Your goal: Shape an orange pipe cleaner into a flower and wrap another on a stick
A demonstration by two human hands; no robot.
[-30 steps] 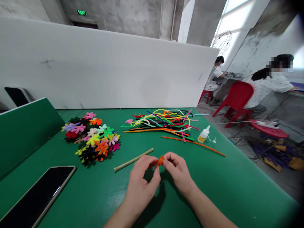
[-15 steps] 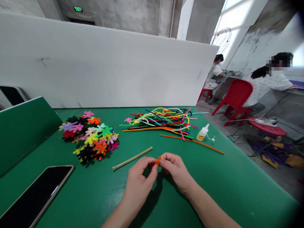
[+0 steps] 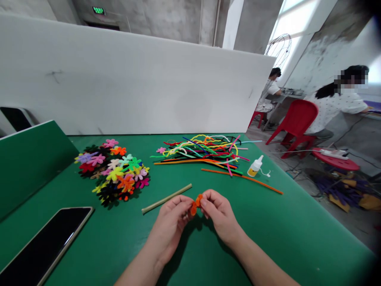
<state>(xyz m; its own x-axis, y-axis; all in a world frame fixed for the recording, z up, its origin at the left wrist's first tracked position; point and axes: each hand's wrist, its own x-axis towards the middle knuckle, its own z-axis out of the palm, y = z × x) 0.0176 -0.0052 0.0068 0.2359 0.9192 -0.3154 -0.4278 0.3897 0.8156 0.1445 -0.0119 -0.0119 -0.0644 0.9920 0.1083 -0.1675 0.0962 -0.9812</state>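
Observation:
Between my two hands is a small orange pipe-cleaner flower (image 3: 197,203), its fuzzy loops partly hidden by my fingertips. My left hand (image 3: 172,218) pinches its left side between thumb and forefinger. On the other side, my right hand (image 3: 219,214) grips it the same way. Just beyond my left hand lies a pale greenish stick (image 3: 166,198), flat on the table. A single orange pipe cleaner (image 3: 242,176) stretches across the table past my right hand.
A heap of colourful pipe-cleaner flowers (image 3: 114,172) sits at the left, behind a phone (image 3: 50,242). Loose pipe cleaners (image 3: 202,151) lie at the back, near a small glue bottle (image 3: 255,167). A white partition (image 3: 133,79) borders the green table (image 3: 119,246). Two people sit at the right.
My left fingers have closed in and shifted slightly on the orange flower, and more of its loops now show. My right hand keeps its pinch with little movement.

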